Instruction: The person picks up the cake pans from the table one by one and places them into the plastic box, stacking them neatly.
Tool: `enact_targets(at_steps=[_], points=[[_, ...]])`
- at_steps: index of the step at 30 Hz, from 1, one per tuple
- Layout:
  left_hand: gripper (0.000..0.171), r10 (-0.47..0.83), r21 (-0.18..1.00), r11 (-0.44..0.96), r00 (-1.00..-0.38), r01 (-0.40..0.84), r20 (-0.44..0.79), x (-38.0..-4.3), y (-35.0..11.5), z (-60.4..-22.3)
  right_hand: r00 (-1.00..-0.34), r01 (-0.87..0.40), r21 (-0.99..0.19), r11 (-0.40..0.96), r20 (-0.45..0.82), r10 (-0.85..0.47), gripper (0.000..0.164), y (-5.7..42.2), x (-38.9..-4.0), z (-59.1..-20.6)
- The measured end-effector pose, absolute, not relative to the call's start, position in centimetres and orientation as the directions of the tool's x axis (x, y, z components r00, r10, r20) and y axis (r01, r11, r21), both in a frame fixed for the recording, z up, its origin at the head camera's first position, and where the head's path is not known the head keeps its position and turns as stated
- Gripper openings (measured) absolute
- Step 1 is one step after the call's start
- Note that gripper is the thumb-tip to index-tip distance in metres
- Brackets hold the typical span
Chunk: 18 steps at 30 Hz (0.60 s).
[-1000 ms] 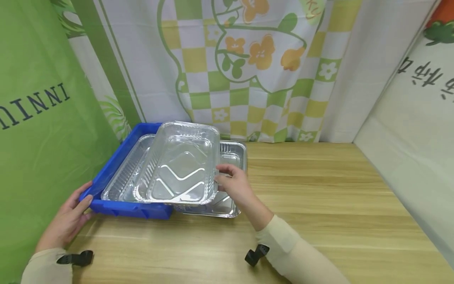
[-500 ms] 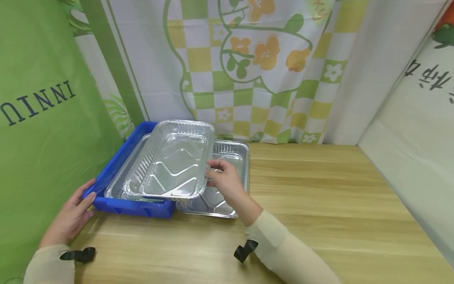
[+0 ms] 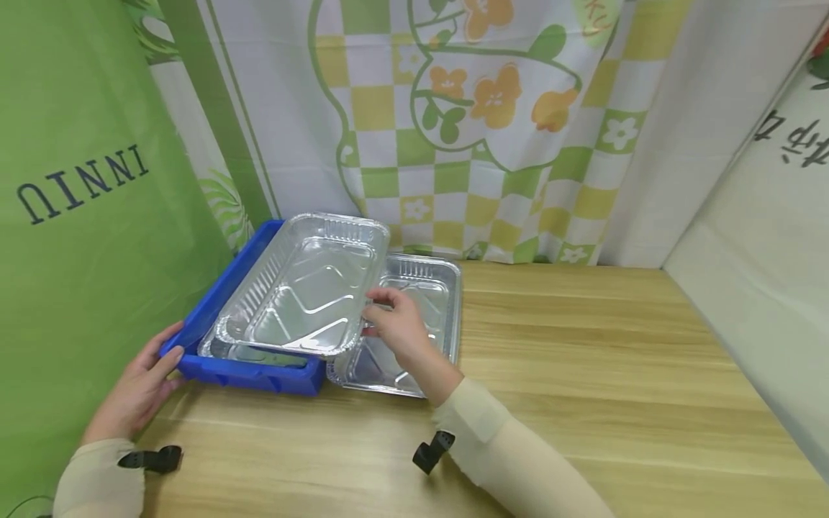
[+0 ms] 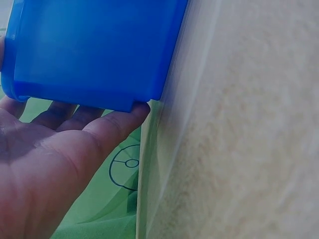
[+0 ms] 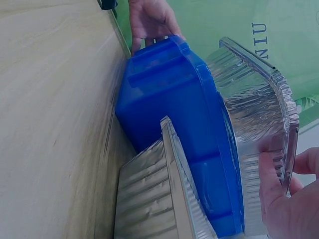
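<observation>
My right hand pinches the right rim of an aluminium foil tray, which hangs slightly tilted over a blue plastic bin. Thumb and fingers lie on either side of that rim in the right wrist view, where the held tray stands above the bin's edge. Inside the bin, another foil tray is mostly covered by the held one. My left hand grips the bin's near left corner, thumb on the rim; in the left wrist view its fingers touch the bin's outer wall.
Right beside the bin, a further foil tray sits on the wooden table, partly hidden by my right hand. A green cloth hangs close on the left, and a patterned curtain borders the back.
My right hand has carried the foil tray leftward, further over the bin and the tray inside it. The left hand keeps its grip on the bin's corner. The head view has shifted slightly.
</observation>
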State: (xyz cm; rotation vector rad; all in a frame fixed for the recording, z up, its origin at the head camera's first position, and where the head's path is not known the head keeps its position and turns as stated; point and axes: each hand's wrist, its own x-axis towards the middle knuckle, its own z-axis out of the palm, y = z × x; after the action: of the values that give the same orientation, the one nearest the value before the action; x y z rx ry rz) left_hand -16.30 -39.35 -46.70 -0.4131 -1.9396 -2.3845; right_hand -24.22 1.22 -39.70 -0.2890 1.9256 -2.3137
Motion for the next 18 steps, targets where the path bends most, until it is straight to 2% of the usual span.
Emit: enact_targets(at_steps=[18], points=[[0.054,0.136,0.956,-0.19,-0.958,0.225,0.252,-16.3,-39.5,-46.7,-0.966,-0.008,-0.981,-0.196,0.058,-0.25,0.038,-2.4,-23.9,-38.8]])
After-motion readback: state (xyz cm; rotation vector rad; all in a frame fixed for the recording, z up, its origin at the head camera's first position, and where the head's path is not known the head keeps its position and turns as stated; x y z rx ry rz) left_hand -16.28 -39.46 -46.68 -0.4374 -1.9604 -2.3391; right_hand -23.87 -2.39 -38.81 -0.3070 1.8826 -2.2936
